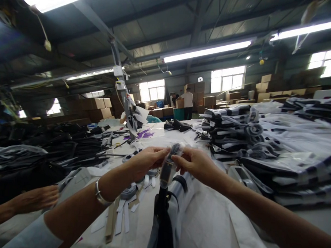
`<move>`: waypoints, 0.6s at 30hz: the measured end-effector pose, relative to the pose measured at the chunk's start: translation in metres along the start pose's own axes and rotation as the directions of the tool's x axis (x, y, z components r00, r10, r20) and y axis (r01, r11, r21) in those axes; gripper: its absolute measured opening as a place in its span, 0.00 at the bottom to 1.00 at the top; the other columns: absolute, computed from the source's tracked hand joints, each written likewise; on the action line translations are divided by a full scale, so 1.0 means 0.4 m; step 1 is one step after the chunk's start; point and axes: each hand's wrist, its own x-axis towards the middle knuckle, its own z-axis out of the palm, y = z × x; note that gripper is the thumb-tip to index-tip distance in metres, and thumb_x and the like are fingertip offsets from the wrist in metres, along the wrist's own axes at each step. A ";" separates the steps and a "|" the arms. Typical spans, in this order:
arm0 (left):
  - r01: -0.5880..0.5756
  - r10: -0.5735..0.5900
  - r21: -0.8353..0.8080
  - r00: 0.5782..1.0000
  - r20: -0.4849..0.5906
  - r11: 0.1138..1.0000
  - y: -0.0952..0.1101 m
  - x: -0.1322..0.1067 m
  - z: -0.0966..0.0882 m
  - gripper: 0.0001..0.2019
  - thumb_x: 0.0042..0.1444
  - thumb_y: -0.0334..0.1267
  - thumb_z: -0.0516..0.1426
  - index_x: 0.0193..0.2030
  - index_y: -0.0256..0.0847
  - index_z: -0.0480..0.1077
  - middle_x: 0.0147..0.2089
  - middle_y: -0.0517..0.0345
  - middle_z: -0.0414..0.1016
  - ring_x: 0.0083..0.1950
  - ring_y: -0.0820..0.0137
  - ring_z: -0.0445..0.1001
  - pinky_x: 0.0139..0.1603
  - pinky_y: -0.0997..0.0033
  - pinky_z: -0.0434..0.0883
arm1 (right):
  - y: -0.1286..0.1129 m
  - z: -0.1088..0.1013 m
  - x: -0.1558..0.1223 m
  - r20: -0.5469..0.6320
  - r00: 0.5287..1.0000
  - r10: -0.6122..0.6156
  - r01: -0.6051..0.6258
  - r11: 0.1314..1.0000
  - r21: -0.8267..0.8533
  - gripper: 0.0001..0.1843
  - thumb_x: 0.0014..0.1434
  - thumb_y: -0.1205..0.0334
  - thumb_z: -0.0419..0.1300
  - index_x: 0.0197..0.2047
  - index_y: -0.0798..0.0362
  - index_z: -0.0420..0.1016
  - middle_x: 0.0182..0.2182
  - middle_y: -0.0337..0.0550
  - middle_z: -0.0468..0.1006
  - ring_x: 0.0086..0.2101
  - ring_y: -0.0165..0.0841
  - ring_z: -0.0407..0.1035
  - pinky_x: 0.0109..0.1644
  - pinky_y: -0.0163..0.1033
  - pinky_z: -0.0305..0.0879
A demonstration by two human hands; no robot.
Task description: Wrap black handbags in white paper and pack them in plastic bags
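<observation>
Close together above the table, my left hand and my right hand pinch a dark strap in clear plastic wrap. A metal-coloured fitting shows on the strap between them. My left fingers are at its upper left side, and my right thumb presses on its right side. The strap's lower end meets a black and pale grey bag-like piece, which runs down to the bottom edge. A dark curved band lies on this piece. My fingertips partly hide the top of the strap.
Another person's hand reaches in from the left. White and tan strips lie on the white table. Dark goods are heaped at left; plastic-wrapped stacks stand at right. A post rises behind. Other people are farther back.
</observation>
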 end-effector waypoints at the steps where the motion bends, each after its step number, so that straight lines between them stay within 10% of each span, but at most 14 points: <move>1: -0.018 0.018 0.015 1.000 0.005 1.000 0.000 0.001 0.002 0.24 0.56 0.58 0.61 0.43 0.35 0.79 0.34 0.50 0.79 0.38 0.64 0.76 0.39 0.70 0.69 | 0.000 0.003 -0.001 -0.023 1.000 -0.012 0.011 0.999 -0.036 0.15 0.63 0.49 0.59 0.33 0.52 0.75 0.24 0.39 0.81 0.23 0.33 0.75 0.27 0.34 0.68; 5: -0.077 0.078 0.051 0.997 -0.005 0.996 -0.008 0.005 0.011 0.23 0.56 0.55 0.63 0.47 0.37 0.79 0.35 0.53 0.79 0.38 0.65 0.77 0.40 0.72 0.69 | 0.000 0.009 -0.006 -0.065 0.997 -0.033 0.028 0.997 -0.079 0.17 0.61 0.46 0.61 0.33 0.52 0.76 0.24 0.41 0.81 0.23 0.33 0.75 0.27 0.35 0.67; 10: -0.052 0.051 -0.006 0.995 -0.088 0.999 -0.022 -0.003 0.010 0.25 0.52 0.49 0.67 0.53 0.39 0.77 0.41 0.53 0.81 0.40 0.66 0.78 0.40 0.73 0.71 | 0.026 -0.028 -0.024 0.160 0.987 -0.027 -0.033 0.932 0.362 0.23 0.58 0.47 0.65 0.47 0.57 0.77 0.37 0.47 0.84 0.37 0.37 0.79 0.43 0.41 0.74; 18: -0.045 0.034 -0.028 0.944 -0.328 0.999 -0.045 -0.031 -0.041 0.33 0.48 0.47 0.70 0.62 0.45 0.71 0.44 0.56 0.83 0.37 0.71 0.79 0.35 0.78 0.73 | 0.302 -0.007 -0.116 -0.205 0.915 0.349 -0.341 0.937 0.073 0.35 0.59 0.47 0.61 0.66 0.54 0.66 0.62 0.54 0.69 0.60 0.46 0.65 0.65 0.52 0.60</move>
